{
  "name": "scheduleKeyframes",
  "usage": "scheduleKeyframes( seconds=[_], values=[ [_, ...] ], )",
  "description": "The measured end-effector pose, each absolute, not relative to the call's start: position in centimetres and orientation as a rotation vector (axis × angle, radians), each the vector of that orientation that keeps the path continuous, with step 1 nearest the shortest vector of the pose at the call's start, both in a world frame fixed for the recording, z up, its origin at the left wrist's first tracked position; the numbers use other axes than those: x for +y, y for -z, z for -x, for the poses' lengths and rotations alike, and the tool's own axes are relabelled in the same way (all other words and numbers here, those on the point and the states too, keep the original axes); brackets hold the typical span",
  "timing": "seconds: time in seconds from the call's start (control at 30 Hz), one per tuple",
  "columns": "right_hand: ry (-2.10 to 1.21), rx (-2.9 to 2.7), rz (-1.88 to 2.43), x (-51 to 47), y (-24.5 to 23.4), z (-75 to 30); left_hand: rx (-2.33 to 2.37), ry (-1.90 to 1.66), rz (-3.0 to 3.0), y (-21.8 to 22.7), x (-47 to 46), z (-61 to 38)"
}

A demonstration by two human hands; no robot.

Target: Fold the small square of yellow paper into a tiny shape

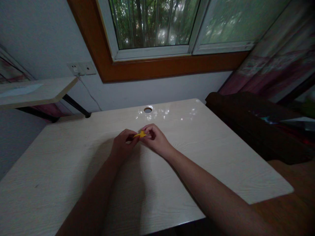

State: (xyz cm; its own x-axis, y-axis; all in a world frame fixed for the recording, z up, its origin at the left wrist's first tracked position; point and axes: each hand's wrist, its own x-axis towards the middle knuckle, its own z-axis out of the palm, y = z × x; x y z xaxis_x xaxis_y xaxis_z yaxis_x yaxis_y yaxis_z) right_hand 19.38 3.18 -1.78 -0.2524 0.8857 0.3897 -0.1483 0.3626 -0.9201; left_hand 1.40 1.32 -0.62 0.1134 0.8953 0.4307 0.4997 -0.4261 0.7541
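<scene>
A small yellow folded paper star (141, 134) is held just above the pale wooden desk (73, 164), near its middle. My left hand (123, 144) pinches the star's left side with curled fingers. My right hand (155, 139) pinches its right side, fingers bent around it. Both forearms reach in from the bottom of the view. Much of the star is hidden between the fingertips.
A round cable hole (148, 110) sits near the desk's far edge. A shelf (36, 91) juts out at the left under a wall socket (81, 68). A dark brown chair or sofa (258, 127) stands at the right, below a window (157, 23).
</scene>
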Motion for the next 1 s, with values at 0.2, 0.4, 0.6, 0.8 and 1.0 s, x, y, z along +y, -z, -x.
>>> scheduleKeyframes(
  seconds=[0.2, 0.4, 0.6, 0.8, 1.0],
  values=[
    [-1.034, -1.614, 0.682, 3.3, 1.9, -19.6, 1.315, -1.279, -1.997, 1.2, 1.5, -1.4],
    [-0.955, -1.655, 0.673, 3.0, 1.3, -19.7, 1.234, -1.287, -2.017, 0.8, 1.5, -1.4],
    [-0.820, -1.668, 0.757, 2.9, 1.1, -19.7, 1.131, -1.316, -1.981, 0.6, 1.5, -1.5],
    [-0.680, -1.714, 0.790, 2.9, 1.0, -19.9, 1.054, -1.351, -1.981, 0.7, 1.7, -1.6],
    [-0.637, -1.759, 0.779, 2.9, 1.0, -19.9, 1.081, -1.349, -2.020, 0.6, 1.7, -1.7]
  ],
)
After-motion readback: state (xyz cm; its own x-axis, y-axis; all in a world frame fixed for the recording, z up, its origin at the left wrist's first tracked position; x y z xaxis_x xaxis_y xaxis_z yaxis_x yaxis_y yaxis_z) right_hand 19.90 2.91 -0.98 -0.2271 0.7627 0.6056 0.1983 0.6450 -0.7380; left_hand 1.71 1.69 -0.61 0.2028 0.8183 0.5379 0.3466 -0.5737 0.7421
